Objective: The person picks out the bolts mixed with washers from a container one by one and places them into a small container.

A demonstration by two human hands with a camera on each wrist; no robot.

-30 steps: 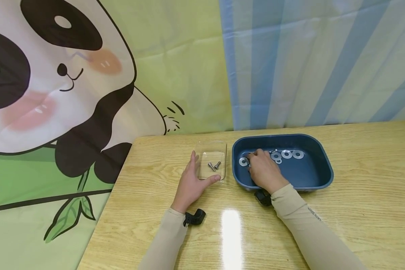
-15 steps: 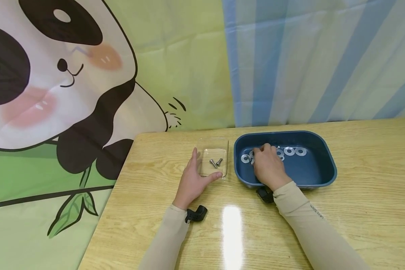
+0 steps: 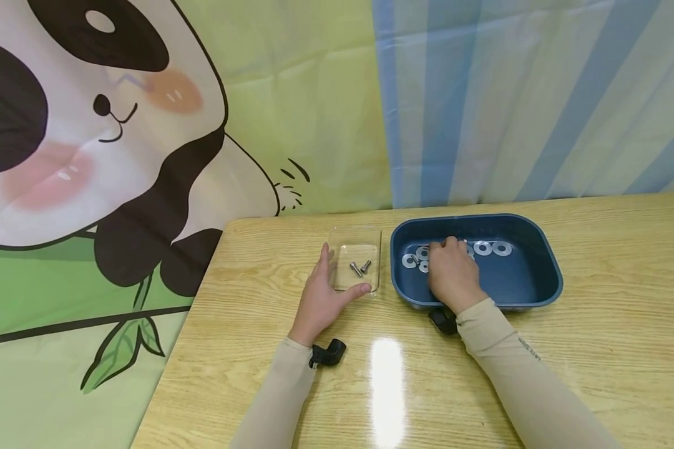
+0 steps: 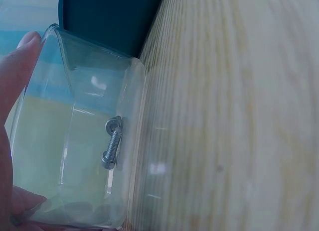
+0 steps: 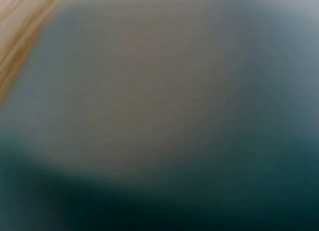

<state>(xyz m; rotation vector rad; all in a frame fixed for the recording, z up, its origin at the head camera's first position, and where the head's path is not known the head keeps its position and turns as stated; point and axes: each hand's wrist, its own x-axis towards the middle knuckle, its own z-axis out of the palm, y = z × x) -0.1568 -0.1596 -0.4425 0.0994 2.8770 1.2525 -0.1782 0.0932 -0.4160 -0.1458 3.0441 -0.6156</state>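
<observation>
The blue tray stands on the wooden table, and everything else is placed from it; just beside its left wall sits a clear plastic box, and inside the tray, along the far side, lies a row of flat metal washers with at least one small bolt among them at the left end.

The left hand steadies the clear plastic box, its thumb along the near edge and its fingers up the side away from the tray, lightly curled around the corner; the left wrist view shows the fingertips pressed to the clear wall. The right hand is down inside the tray over the washers, its fingers bent toward the metal pieces; whether it actually pinches one I cannot tell, since the fingertips are hidden and the right wrist view is only a blue blur.

Judging from how things lie, two bolts are already in the box and the washers and a bolt or so remain in the tray; the sorting looks early to midway.

Compared with a second ago, the right hand has slid a little rightward along the row, uncovering washers at the tray's left end; the left hand and the box have stayed put.
</observation>
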